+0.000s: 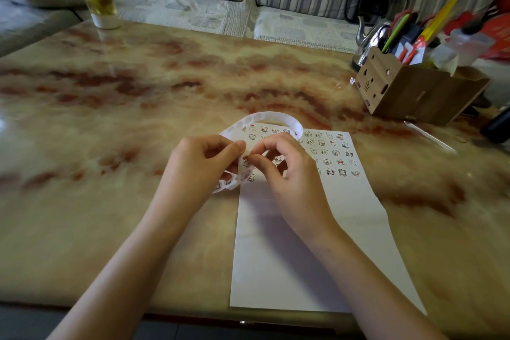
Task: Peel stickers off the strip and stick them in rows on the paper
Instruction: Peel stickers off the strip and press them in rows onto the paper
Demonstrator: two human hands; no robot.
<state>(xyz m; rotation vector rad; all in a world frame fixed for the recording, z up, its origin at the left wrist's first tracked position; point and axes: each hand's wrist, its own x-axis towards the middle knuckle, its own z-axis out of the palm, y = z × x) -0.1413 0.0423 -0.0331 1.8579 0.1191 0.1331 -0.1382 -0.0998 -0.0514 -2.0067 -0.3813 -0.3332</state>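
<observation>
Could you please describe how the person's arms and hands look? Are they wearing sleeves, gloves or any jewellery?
Both arms are bare as far as the picture shows: no sleeve covers the left forearm or the right forearm. The left hand and the right hand wear no gloves, and no ring, watch or bracelet can be seen on them.

marbled table (138,77), paper (289,257) (stickered), glass (98,0), wooden organizer (400,91)
</observation>
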